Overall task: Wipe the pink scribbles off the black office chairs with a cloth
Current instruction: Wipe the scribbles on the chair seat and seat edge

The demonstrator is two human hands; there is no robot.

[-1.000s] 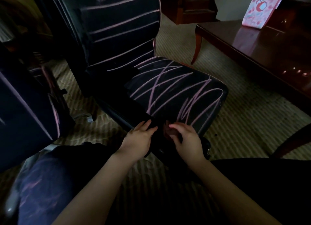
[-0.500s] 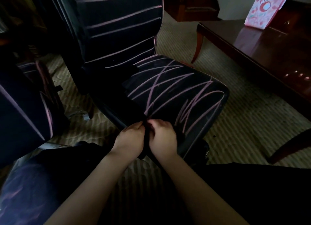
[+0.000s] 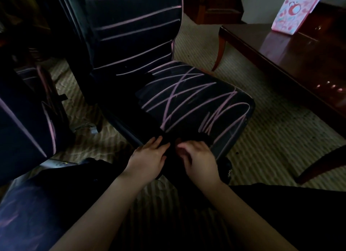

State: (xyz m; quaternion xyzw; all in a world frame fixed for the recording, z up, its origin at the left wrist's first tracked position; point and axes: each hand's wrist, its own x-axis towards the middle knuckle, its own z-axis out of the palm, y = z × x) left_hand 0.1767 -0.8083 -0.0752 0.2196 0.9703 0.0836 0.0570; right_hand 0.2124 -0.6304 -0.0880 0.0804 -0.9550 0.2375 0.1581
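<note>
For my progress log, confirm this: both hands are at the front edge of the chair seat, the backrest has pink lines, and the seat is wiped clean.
Not right. The seat is not clean: the head view shows pink scribbles crossing it. The rest holds: left hand and right hand are at its front edge, and the backrest has pink lines.

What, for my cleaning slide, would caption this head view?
Left hand and right hand handle what looks like a dark cloth at the front of a black office chair seat under pink scribbles.
</note>
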